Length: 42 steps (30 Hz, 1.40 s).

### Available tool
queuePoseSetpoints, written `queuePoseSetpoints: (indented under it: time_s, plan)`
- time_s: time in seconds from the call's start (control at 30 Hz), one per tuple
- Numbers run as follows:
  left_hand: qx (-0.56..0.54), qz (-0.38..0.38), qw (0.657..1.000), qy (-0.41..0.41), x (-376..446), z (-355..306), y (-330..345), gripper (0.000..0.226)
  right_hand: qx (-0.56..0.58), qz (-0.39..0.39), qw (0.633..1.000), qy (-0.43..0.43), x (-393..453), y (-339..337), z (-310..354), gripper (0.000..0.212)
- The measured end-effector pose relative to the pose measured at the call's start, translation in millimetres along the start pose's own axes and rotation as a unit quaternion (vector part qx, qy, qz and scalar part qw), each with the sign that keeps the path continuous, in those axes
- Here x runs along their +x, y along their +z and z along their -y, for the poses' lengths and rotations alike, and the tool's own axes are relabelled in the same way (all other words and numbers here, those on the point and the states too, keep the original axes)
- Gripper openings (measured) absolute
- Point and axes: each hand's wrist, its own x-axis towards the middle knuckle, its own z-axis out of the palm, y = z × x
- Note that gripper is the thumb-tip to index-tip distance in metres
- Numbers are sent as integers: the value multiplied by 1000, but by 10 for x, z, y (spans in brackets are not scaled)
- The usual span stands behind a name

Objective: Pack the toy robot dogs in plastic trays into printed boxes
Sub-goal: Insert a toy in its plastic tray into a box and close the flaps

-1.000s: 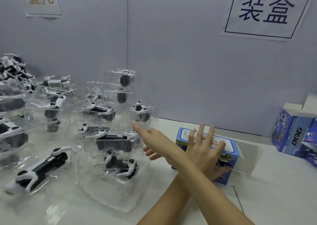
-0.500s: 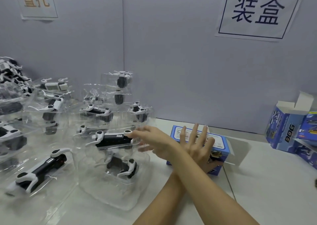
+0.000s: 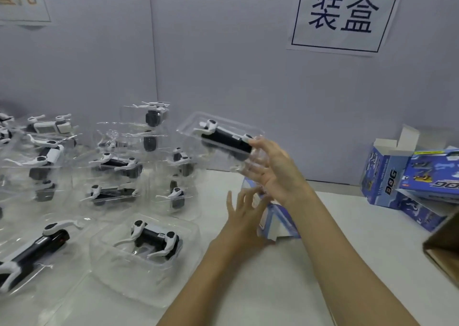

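Note:
My right hand (image 3: 275,171) holds a clear plastic tray (image 3: 223,124) in the air, thumb on its near end and fingers showing through underneath. A black and white toy robot dog (image 3: 224,139) lies in that tray. Just below, my left hand (image 3: 242,219) grips a blue printed box (image 3: 280,222) with spread fingers. The box is tipped up off the white table (image 3: 335,238) and shows a white flap. The hand hides part of the box.
Several more trays with dogs are stacked at the left (image 3: 114,164), and one lies nearest in front (image 3: 146,246). Open blue printed boxes (image 3: 387,176) stand at the right against the grey wall. A brown carton corner (image 3: 444,248) juts in at the right edge.
My right hand took a tray with a dog from the stack and lifted it right, above the box. My arms are no longer crossed. My left hand tipped the box up.

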Motion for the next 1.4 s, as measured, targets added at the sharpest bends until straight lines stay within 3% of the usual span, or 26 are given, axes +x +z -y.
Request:
queuePoseSetpoints:
  time_s: [0.1,0.23,0.3,0.4,0.5,0.63,0.67,0.83,0.9,0.97,1.07,1.1,1.17,1.23,1.33,1.4]
  plan:
    - [-99,-19,995,-26,-52,28,41,102,1,-58,998,-36,8,-261,98,52]
    - [-89,-78,991,-60,25,4,86,80,14,-115,992,-52,-52,-655,19,56]
    - [-164,-110,977,-84,66,74,128,79,44,-111,992,-39,-126,-834,-43,53]
    - [-333,-149,927,-91,80,215,135,72,124,-60,990,-13,-227,-1125,-125,36]
    - [-491,-180,836,-165,128,195,47,49,220,53,974,24,-301,-1370,-223,38]
    - [-728,-136,623,-250,203,164,-195,75,212,138,963,88,-362,-1488,-343,54]
    - [-755,-135,589,-254,180,174,-239,73,196,161,963,93,-379,-1486,-357,59]
    - [-748,-151,588,-269,131,318,-275,41,101,234,964,83,-427,-1464,-376,69]
    - [-756,-140,566,-298,136,290,-319,38,76,219,970,80,-429,-1516,-414,85]
    - [-749,-160,564,-307,161,296,-282,30,77,213,971,78,-443,-1583,-422,95]
    - [-754,-182,552,-306,153,261,-254,38,57,228,966,107,-511,-1589,-453,80]
    - [-751,-190,562,-291,143,270,-238,44,33,215,971,98,-503,-1601,-486,69]
    - [-713,-202,619,-258,115,282,-224,57,-21,108,993,47,-438,-1605,-529,48]
    - [-683,-203,661,-236,106,288,-211,62,-5,123,991,44,-390,-1540,-531,49]
    - [-672,-202,673,-233,96,235,-225,73,22,75,995,69,-312,-1556,-502,64]
    - [-675,-203,668,-239,90,241,-235,60,16,37,998,41,-305,-1579,-493,65]
